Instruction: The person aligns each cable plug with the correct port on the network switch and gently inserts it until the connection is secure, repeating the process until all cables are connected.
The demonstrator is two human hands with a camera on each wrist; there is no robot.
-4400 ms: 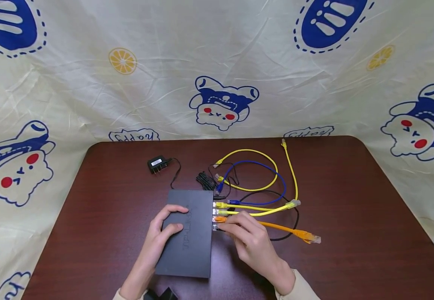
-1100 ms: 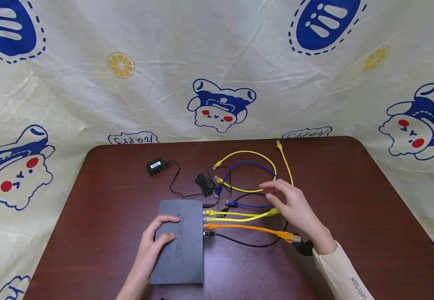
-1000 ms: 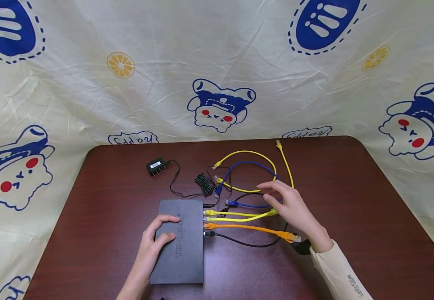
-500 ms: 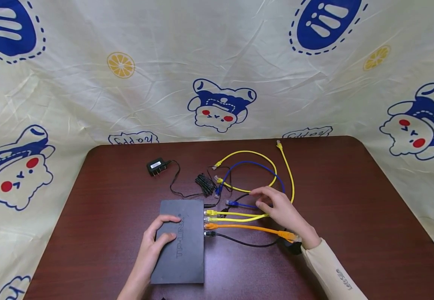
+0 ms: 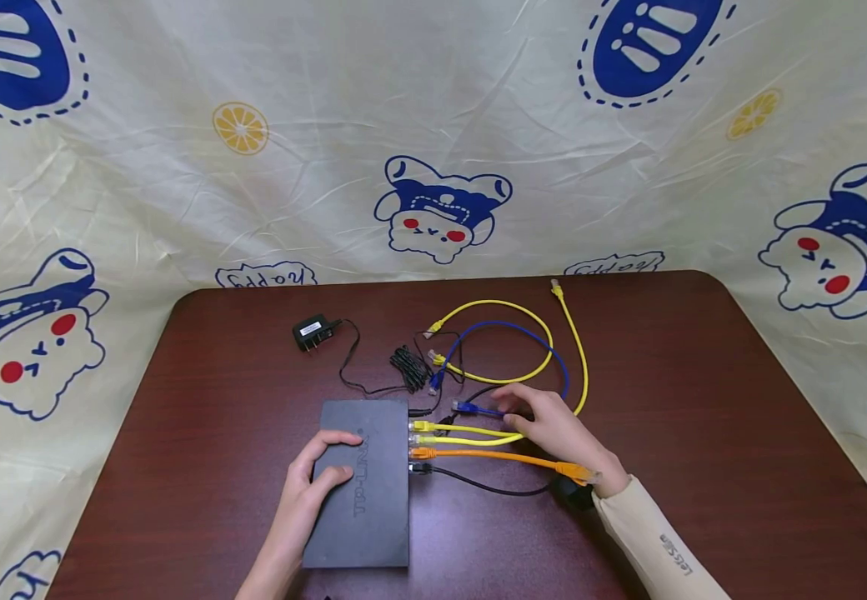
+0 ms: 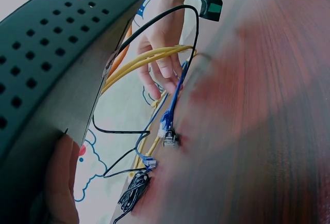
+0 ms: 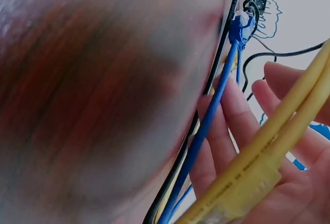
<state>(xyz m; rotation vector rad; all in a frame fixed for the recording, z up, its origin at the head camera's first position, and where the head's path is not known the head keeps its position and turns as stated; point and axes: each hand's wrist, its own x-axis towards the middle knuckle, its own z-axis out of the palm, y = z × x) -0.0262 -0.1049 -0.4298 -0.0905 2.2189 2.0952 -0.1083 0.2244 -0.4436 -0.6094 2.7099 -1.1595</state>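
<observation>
Left hand (image 5: 308,479): grasping the left edge of the grey box (image 5: 369,533), near side of table (image 5: 186,467). Two yellow cables (image 5: 463,441), orange cable (image 5: 493,455), black cable (image 5: 422,468): plugs at the box's right edge. Right hand (image 5: 549,422): fingers loosely bent, released, beside blue cable (image 7: 207,120); contact cannot be told.

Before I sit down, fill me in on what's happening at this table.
A person is busy with a gray box and cables. Their left hand grips the box, while the right hand is at a loose blue cable; whether it touches the cable is unclear. Two yellow cables, an orange cable and a black cable lead from one side of the box. The power adapter lies on the table, its prongs bare.
</observation>
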